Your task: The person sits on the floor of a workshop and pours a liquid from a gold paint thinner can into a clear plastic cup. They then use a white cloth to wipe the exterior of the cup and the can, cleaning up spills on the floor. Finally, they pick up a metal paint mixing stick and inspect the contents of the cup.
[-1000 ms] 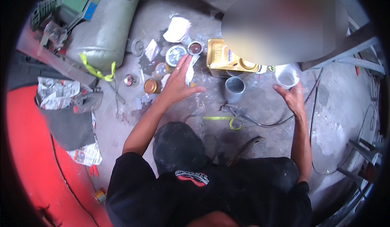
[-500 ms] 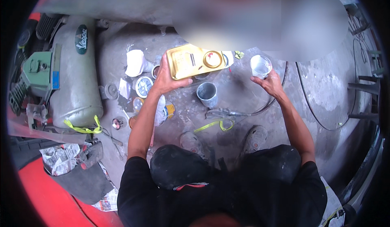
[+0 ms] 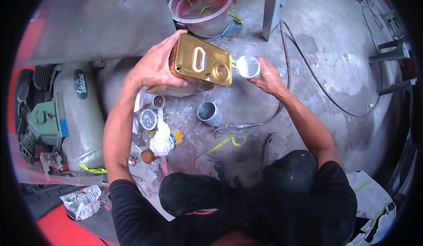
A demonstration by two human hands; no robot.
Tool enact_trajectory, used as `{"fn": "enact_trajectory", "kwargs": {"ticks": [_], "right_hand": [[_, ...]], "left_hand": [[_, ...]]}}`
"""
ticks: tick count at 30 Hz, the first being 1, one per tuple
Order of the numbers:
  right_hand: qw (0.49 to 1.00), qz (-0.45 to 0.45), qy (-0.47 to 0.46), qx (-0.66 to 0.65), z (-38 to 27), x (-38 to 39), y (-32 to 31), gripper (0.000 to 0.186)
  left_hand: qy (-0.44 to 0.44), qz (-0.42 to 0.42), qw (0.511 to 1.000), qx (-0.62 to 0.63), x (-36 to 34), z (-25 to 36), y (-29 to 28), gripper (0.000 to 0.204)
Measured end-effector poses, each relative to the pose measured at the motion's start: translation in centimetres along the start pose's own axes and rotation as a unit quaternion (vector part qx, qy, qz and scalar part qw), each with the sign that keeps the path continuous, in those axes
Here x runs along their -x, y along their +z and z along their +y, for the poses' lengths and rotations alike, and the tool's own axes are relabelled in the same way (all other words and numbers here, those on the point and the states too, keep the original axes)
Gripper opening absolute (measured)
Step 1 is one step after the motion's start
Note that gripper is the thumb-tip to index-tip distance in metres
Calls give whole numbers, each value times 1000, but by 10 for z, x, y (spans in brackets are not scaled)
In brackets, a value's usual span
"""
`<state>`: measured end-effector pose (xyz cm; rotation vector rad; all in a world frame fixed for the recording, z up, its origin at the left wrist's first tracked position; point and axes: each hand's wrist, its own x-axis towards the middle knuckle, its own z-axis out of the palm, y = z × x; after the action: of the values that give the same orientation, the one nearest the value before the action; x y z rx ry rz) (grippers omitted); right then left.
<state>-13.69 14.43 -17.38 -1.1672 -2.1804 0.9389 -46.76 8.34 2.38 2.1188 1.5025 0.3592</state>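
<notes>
Tin, rectangular and gold-coloured, with a flat handle and a round raised fitting on its top, is the landmark here; it sits in front of the person, beyond their knees. The left hand grasps the tin across its left end, fingers over the far edge and thumb along the near one. Whether the tin's base touches the floor cannot be told. Just to the right of the tin, the right hand is wrapped around the far-right side of a clear plastic cup, gripping it with the opening up and tilted a little; whether cup and tin touch is unclear.

Nearer the person than the tin, a grey cup stands on the concrete floor, with a yellow-green strap closer in, toward the person's shoes. Nearer and to the left of the tin is a cluster: a small cup with dark red contents, a round white-rimmed tub, a yellow can, a crumpled white cloth or paper lying against it, and a jar with a brown lid.

Well to the left of the tin lies a large grey-green tank. Beyond the tin is a pinkish basin; to its right, a dark hose curves over the floor.
</notes>
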Motion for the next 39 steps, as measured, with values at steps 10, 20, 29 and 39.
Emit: {"fn": "enact_trajectory", "kwargs": {"ticks": [10,20,29,39], "right_hand": [[992,-116,4,52,-18,6,23,61],[982,-179,-17,50,-33,8,30,58],[976,-217,-6,23,-39,5,40,62],[976,-219,-13,-19,-36,6,52,68]], "left_hand": [[-50,-181,982,-18,-21,26,-5,116],[-97,-240,966,-29,-19,20,0,110],[-139,-270,952,-49,-20,27,-9,108],[-133,-247,957,-73,-12,27,-13,116]]}}
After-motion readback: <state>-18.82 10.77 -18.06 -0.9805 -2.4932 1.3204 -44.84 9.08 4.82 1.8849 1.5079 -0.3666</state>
